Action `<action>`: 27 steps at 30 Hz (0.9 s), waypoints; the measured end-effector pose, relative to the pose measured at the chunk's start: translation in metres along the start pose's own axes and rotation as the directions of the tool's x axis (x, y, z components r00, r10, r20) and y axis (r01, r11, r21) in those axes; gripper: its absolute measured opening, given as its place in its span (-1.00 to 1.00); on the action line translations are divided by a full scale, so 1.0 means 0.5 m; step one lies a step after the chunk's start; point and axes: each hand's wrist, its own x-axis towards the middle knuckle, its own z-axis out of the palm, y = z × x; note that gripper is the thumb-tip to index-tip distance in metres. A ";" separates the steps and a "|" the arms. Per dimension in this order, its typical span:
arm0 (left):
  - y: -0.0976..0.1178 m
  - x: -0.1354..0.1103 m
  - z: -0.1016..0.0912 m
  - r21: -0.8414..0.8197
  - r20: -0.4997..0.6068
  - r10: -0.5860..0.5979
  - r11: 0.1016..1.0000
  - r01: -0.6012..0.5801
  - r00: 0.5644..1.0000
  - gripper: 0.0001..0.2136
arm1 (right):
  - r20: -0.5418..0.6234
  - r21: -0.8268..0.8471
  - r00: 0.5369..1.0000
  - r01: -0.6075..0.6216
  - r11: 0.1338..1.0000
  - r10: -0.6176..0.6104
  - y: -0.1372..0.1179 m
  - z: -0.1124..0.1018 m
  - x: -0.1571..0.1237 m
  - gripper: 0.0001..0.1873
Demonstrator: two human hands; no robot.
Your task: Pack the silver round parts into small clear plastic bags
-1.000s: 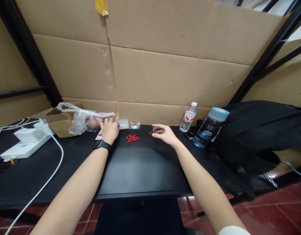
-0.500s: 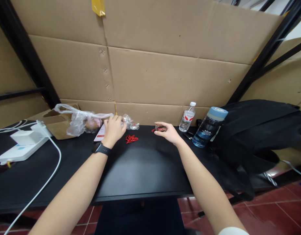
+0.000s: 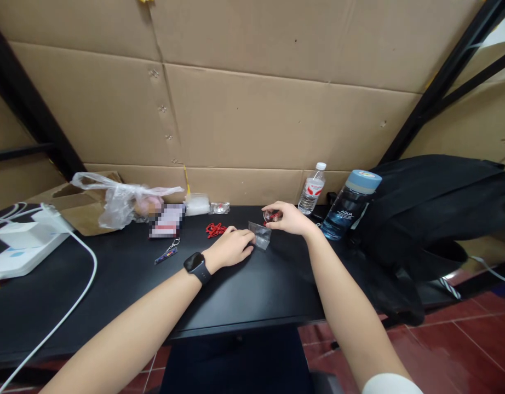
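My left hand point(image 3: 231, 247), with a dark watch on the wrist, pinches the edge of a small clear plastic bag point(image 3: 261, 236) just above the black table. To its right, my right hand point(image 3: 291, 219) has thumb and fingers closed around a small round clear pendant with red cord point(image 3: 270, 217); the fingers partly cover it. A tangle of red cords point(image 3: 214, 230) lies behind my left hand. Farther back are a stack of clear plastic bags point(image 3: 197, 204) and a round item in clear wrapping point(image 3: 220, 208).
A phone point(image 3: 167, 221) with a blurred screen and a keychain point(image 3: 166, 255) lie left. Beyond them are a knotted plastic bag point(image 3: 116, 205), a cardboard box point(image 3: 88, 216) and a white power strip point(image 3: 22, 257). Rightward stand a water bottle point(image 3: 312, 191), a blue-lidded bottle point(image 3: 346, 210) and a black backpack point(image 3: 433, 208).
My left hand has moved right and nearer from the stack of bags, now with a small clear bag. The phone and keychain are uncovered. My right hand still holds the round pendant.
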 end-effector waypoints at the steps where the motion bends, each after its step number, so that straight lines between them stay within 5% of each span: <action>1: -0.002 -0.001 0.001 0.003 0.006 0.006 1.000 -0.006 1.000 -0.83 | -0.005 -0.017 1.000 0.006 1.000 -0.006 -0.003 -0.002 -0.002 -0.50; 7: -0.002 -0.005 0.002 0.040 0.012 0.001 0.999 -0.001 1.000 -0.68 | -0.117 0.088 0.993 0.010 0.996 0.000 -0.029 -0.021 -0.011 -0.48; 13: -0.009 -0.007 0.003 -0.002 0.036 0.011 1.000 -0.011 0.999 -0.65 | 0.130 -0.020 0.991 -0.028 0.999 0.031 -0.044 -0.028 -0.018 -0.64; 18: -0.015 -0.008 0.007 -0.029 0.051 0.030 0.999 -0.028 0.998 -0.65 | 0.357 -0.196 0.923 -0.075 0.978 0.142 -0.031 -0.017 -0.018 -0.71; 27: -0.022 -0.010 0.012 -0.065 0.098 0.030 0.998 -0.024 0.995 -0.63 | 0.350 -0.206 0.923 -0.089 0.975 0.158 -0.013 0.023 -0.006 -0.72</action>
